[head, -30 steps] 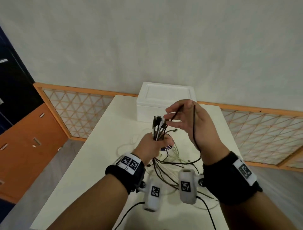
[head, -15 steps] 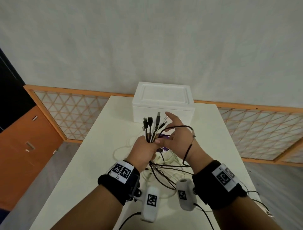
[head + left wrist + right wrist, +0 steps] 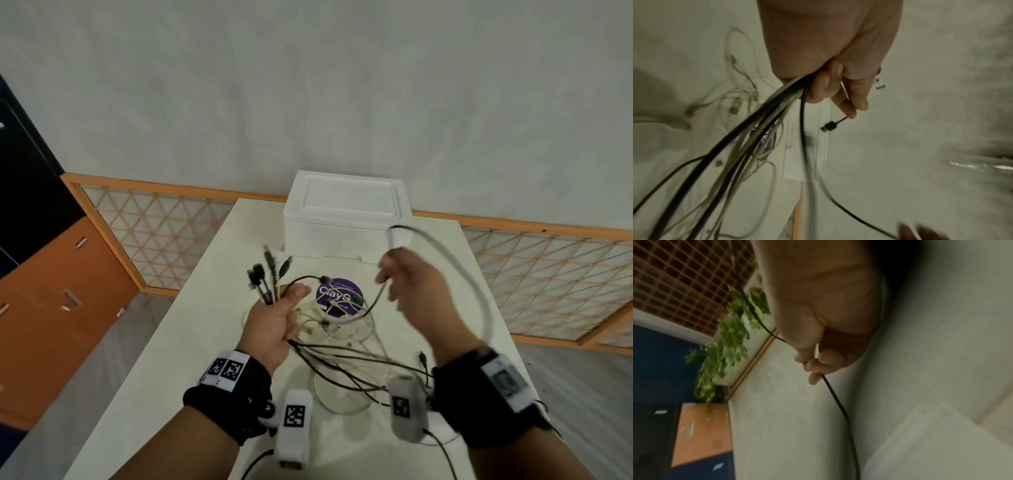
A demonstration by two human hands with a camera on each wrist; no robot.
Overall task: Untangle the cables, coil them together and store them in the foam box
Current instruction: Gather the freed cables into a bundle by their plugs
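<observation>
— What's the left hand [image 3: 274, 325] got?
— Its grip is closed round a bundle of cables [image 3: 270, 277], plugs sticking up, tails trailing onto the desk [image 3: 191, 329].
— And the right hand [image 3: 414, 291]?
— Raised, pinching one dark cable [image 3: 838, 404] in a narrow grip; it's blurred.
— The foam box [image 3: 344, 216]?
— Lid on, at the desk's far edge.

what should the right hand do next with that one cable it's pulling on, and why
Probably draw the black cable clear and lay its end beside the plugs fanned above the left hand. The right hand pinches only this strand, more cables lie tangled on the table, and the foam box is lidded.
</observation>
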